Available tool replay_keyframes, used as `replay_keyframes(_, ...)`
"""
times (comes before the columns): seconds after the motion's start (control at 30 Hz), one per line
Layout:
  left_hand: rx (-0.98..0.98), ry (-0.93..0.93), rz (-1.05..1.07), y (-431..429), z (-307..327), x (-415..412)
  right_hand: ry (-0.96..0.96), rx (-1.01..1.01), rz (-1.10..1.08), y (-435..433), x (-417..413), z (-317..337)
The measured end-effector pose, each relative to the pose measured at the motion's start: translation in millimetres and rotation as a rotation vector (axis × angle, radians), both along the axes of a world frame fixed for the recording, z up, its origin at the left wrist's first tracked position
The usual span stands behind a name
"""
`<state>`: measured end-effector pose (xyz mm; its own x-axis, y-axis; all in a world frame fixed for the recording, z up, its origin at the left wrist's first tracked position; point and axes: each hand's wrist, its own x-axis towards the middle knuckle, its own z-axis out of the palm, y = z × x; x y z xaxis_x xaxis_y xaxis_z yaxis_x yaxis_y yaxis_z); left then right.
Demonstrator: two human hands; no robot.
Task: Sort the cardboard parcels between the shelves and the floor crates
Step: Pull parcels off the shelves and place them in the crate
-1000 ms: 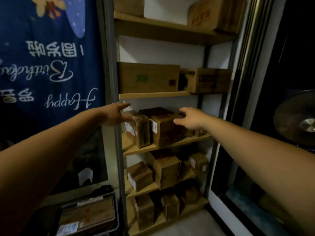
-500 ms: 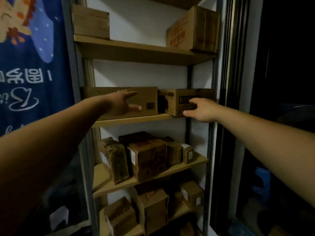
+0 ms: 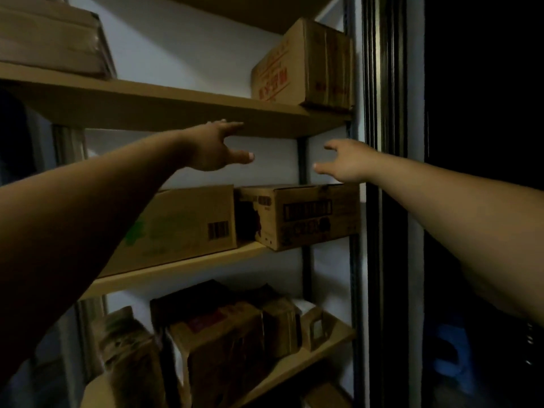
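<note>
Above the two cardboard parcels (image 3: 306, 216) on the middle shelf (image 3: 182, 267), my left hand (image 3: 216, 150) and right hand (image 3: 347, 163) reach forward, fingers apart, holding nothing.

Dim, soft, slightly blurred; right side black.

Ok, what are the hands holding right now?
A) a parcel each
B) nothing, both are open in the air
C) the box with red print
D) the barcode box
B: the left hand and right hand are spread open in front of the white wall, above the boxes on the middle shelf, touching none.
</note>
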<state>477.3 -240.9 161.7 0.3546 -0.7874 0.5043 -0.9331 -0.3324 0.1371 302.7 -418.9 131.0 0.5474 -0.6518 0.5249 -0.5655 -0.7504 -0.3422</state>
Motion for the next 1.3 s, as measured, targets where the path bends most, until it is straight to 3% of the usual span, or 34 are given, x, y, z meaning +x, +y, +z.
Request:
replay_keyframes(0.63,-0.298,-0.076,0.189,-284.1,74.3,-19.8,-0.357,-0.15,0.229,-290.6,41.8,95.0)
replay_keyframes(0.9,-0.544,0.062,0.08,-337.8,100.9,-24.6,-0.518,0.069,0.389,-330.9,72.3,117.9)
replay_keyframes(1.3,-0.567,0.225,0.034,-326.2,107.5,-25.6,-0.823,0.225,0.57,-324.5,76.5,128.0)
